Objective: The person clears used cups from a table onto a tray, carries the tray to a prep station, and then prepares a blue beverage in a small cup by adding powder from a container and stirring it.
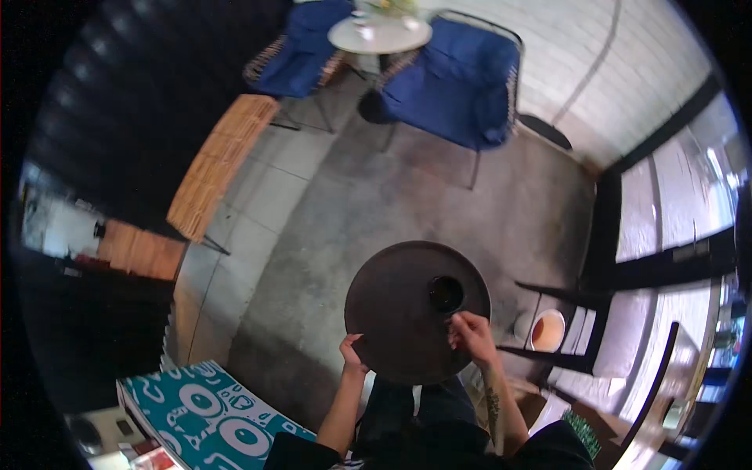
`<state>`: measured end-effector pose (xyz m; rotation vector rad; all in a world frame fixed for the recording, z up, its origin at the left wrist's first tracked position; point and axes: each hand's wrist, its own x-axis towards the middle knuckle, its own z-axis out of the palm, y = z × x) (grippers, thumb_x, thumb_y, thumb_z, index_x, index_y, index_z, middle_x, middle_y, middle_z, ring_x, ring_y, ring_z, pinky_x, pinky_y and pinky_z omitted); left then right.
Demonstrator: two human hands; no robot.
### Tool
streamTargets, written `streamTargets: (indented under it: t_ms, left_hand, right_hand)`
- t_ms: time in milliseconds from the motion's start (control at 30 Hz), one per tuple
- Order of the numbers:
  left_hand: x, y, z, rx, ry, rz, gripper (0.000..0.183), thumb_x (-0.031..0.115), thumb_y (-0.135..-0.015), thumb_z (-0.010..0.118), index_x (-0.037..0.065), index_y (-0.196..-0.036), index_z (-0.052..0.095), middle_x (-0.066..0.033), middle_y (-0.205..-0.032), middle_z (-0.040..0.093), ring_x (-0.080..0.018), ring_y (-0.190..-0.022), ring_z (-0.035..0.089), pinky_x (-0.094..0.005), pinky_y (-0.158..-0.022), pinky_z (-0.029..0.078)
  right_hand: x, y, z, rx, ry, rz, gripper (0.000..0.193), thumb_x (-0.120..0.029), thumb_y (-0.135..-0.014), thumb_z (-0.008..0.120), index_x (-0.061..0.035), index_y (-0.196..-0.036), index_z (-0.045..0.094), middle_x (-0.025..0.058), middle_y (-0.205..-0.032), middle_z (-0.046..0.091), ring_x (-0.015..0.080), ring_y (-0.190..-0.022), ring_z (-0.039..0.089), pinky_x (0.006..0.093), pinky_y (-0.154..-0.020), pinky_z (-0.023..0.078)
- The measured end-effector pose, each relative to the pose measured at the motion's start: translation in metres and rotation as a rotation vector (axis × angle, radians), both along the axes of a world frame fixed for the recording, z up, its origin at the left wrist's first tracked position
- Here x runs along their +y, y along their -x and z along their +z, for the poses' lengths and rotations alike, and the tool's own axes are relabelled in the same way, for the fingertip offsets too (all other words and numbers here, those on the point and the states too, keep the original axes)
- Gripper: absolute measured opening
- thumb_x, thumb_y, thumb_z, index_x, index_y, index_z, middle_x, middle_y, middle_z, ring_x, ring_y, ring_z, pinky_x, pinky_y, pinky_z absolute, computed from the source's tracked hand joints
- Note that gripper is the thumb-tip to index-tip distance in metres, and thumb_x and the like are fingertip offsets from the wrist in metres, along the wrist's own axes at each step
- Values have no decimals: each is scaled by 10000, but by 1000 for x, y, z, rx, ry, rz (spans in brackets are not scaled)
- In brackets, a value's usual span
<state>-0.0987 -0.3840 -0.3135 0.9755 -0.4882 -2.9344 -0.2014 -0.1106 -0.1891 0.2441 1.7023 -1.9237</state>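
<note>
Blue chair out past the tray's 12 o'clock, then the big round dark tray itself, right in front of the body. Left hand has its rim pinched around 8. Right hand is at 4, fingers curled beside a black cup sitting toward 2, can't tell if it's gripping that.

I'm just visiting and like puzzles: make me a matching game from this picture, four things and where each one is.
Things:
1. Left hand
2. Small dark vessel
3. Blue chairs
4. Tan bench

Places:
A. On either side of the white table
B. Beside the dark wall, at picture left
C. On the tray, right of its middle
D. At the tray's left edge

Pairs: 1-D, 2-C, 3-A, 4-B
</note>
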Motion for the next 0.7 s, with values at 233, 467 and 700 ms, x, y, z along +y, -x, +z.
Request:
streamTargets:
  t_ms: [233, 467, 700]
  left_hand:
    - [-113, -49, 89, 114, 171, 337, 474, 304, -750, 543, 3, -1109, 619, -158, -1070, 652, -352, -945, 628, -452, -853, 514]
    - [-238, -102, 113, -159, 102, 697, 516, 331, -715, 535, 1, -1097, 642, -190, -1191, 626, -358, -1077, 592, -466, -956, 470]
    - [-345, -152, 138, -206, 122, 1283, 310, 311, -672, 563, 97, -864, 677, -149, -1157, 629, -365, -1067, 567, -540, -984, 423]
  right_hand:
    - [-205, -1, 54, 69, 25, 546, 284, -212, -1001, 544, 38, -899, 634, 33, -642, 568, 85, -542, 525, 244, -490, 432]
    - [-398, 30, 74, 294, -12, 1060, 250, -205, -989, 565, 20, -895, 620, 28, -617, 545, 83, -528, 529, 250, -463, 425]
    - [-609, 19, 136, 477, 72, 1385, 269, -238, -956, 622, 6, -1040, 547, 45, -633, 587, 104, -516, 563, 268, -461, 451]
